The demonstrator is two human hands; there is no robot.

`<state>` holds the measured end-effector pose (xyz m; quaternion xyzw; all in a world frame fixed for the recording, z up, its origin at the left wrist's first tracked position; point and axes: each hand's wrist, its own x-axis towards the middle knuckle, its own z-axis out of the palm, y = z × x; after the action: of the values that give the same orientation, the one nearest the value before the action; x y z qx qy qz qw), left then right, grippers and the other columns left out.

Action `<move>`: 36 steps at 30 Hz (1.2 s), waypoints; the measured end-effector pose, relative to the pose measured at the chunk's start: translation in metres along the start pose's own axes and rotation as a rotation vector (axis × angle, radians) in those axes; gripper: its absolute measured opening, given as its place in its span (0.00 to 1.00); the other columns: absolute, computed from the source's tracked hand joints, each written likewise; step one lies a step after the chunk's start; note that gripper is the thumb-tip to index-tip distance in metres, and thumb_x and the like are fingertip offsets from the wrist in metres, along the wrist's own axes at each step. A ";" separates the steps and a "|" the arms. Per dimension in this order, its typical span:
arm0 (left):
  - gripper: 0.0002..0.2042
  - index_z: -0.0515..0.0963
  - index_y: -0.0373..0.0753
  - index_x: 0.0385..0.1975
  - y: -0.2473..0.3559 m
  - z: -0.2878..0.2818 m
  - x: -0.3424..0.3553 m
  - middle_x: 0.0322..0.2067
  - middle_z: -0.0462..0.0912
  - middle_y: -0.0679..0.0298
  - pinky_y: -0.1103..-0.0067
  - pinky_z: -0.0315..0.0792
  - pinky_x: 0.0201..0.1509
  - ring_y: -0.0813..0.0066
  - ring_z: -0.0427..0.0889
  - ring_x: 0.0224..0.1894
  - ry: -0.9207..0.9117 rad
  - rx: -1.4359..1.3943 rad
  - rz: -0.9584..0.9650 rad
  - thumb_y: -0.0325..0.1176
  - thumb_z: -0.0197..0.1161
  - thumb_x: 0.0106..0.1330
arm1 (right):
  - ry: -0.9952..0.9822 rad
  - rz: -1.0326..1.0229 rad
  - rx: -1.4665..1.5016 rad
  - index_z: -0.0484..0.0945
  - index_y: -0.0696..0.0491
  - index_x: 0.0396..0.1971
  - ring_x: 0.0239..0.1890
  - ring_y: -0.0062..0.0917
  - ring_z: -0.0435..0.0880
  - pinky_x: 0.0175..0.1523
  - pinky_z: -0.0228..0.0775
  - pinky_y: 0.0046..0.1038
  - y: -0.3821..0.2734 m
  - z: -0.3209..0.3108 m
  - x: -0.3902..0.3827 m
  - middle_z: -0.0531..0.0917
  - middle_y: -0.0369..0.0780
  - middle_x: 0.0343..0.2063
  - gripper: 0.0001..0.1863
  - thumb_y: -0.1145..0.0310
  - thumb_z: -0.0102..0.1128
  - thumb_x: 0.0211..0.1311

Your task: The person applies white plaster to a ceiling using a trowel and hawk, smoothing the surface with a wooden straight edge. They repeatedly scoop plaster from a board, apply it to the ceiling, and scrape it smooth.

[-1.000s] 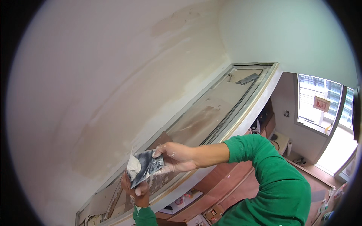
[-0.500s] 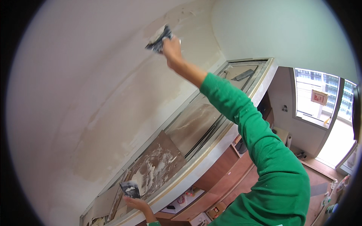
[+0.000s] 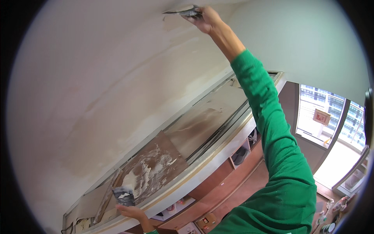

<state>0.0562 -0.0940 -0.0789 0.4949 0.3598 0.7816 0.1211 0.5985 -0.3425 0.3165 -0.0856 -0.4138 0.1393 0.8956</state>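
Note:
My right hand (image 3: 209,20) is raised high against the wall (image 3: 113,82), closed around a wide putty knife (image 3: 190,11) with whitish paste on its blade. The blade lies nearly flat along the upper wall, where a beige patch shows. Low on the left, my left hand (image 3: 134,212) grips a second putty knife (image 3: 124,197), its dark blade smeared with paste. That blade is just over the near end of a brown board (image 3: 161,141) streaked with wet white putty. The handles of both knives are mostly hidden by my fingers.
The board lies in a long recessed cabinet top with a pale raised rim (image 3: 210,158). Dark thin strips (image 3: 222,135) and a narrow wooden piece (image 3: 107,197) lie in it. Below are open shelves with shoes (image 3: 240,156) and a box (image 3: 206,222). A window (image 3: 317,113) is at right.
My right hand with its putty knife has moved up and to the right along the wall, and the blade has tilted flatter. My left hand still holds its knife by the board. The view has shifted slightly.

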 end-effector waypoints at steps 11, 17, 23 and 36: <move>0.24 0.72 0.37 0.51 0.137 0.106 -0.037 0.48 0.77 0.62 0.76 0.74 0.50 0.71 0.78 0.47 -0.754 -1.225 -1.225 0.50 0.53 0.66 | -1.176 -0.443 -0.975 0.65 0.49 0.61 0.54 0.39 0.70 0.52 0.73 0.32 0.096 0.004 -0.275 0.71 0.44 0.52 0.33 0.82 0.51 0.50; 0.23 0.73 0.37 0.51 0.171 0.115 -0.060 0.48 0.78 0.63 0.75 0.68 0.57 0.75 0.77 0.49 -0.882 -1.224 -0.991 0.50 0.49 0.69 | -1.391 -0.564 -1.262 0.62 0.44 0.62 0.55 0.36 0.70 0.43 0.80 0.27 0.111 0.000 -0.283 0.69 0.41 0.55 0.33 0.74 0.53 0.52; 0.18 0.72 0.38 0.49 0.156 0.106 -0.058 0.47 0.78 0.66 0.75 0.65 0.58 0.75 0.75 0.49 -0.643 -1.174 -0.967 0.44 0.53 0.68 | -1.254 -0.615 -1.558 0.62 0.44 0.63 0.57 0.36 0.69 0.42 0.79 0.27 0.161 -0.018 -0.255 0.69 0.39 0.56 0.37 0.77 0.54 0.47; 0.25 0.69 0.37 0.53 0.182 0.098 -0.038 0.49 0.75 0.63 0.77 0.65 0.56 0.73 0.74 0.50 -0.261 -1.048 -0.773 0.52 0.50 0.68 | -0.733 -0.018 -0.858 0.69 0.61 0.49 0.37 0.27 0.77 0.43 0.68 0.28 0.196 0.024 -0.333 0.77 0.45 0.35 0.15 0.69 0.44 0.67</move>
<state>0.1889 -0.2005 0.0436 0.2966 0.0659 0.6871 0.6599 0.3394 -0.2624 0.0403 -0.3844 -0.7181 -0.0285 0.5795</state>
